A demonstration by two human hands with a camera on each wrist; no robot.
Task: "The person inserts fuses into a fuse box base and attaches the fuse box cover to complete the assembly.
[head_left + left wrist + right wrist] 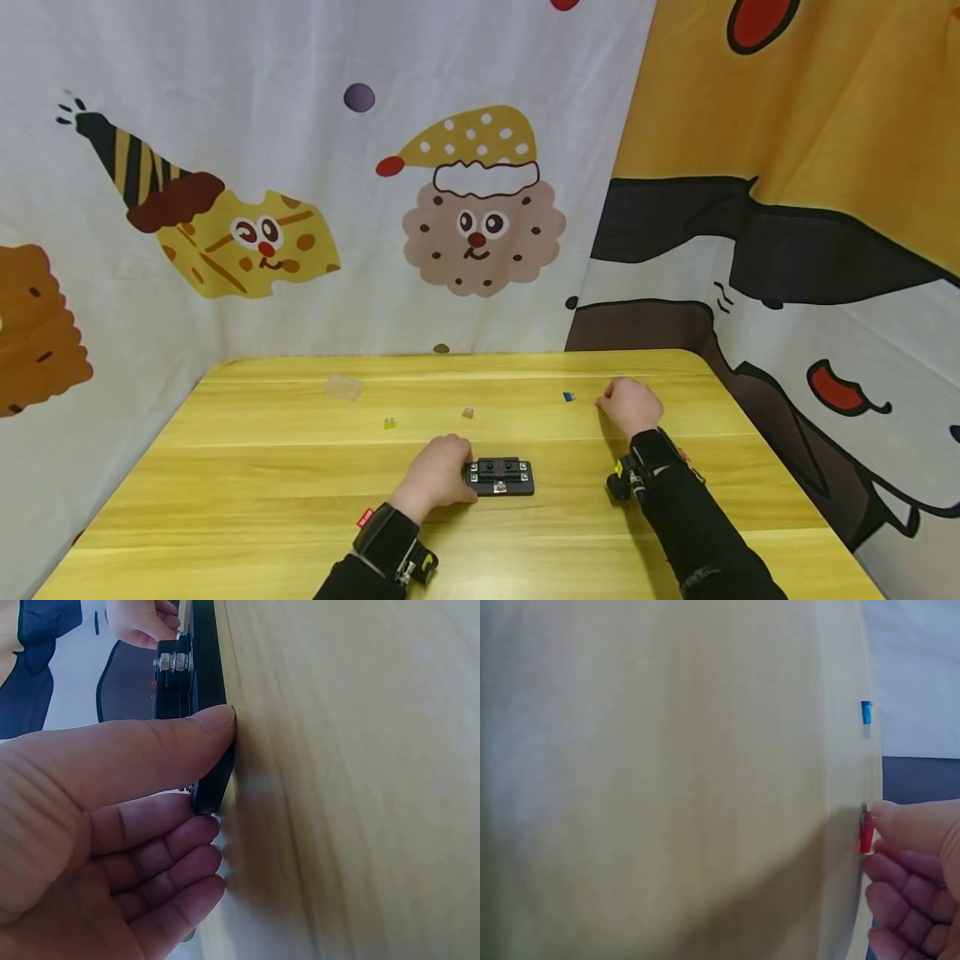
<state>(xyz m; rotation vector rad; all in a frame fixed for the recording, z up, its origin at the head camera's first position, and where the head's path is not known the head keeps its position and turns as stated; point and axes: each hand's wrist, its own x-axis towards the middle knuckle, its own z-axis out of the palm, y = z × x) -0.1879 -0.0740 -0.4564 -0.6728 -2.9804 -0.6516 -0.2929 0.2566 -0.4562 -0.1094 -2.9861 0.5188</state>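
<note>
My left hand [437, 475] grips the left end of a black block [500, 492] with metal screw terminals. In the left wrist view, its thumb [161, 750] presses along the near edge, fingers curled on the other side; metal nuts [174, 662] show on the block. Farther right, my right hand [632, 407] is low over the table. In the right wrist view, its thumb and index finger pinch a small red plastic piece [866, 834] with a thin metal-looking tip. A small blue piece [569, 397] lies left of this hand.
A small yellow piece [389, 423] and a tan one [468, 413] lie beyond the block. A clear plastic tray [344, 387] sits at the back left. Printed cloth [480, 321] hangs behind the wooden table [247, 500] and along its right side.
</note>
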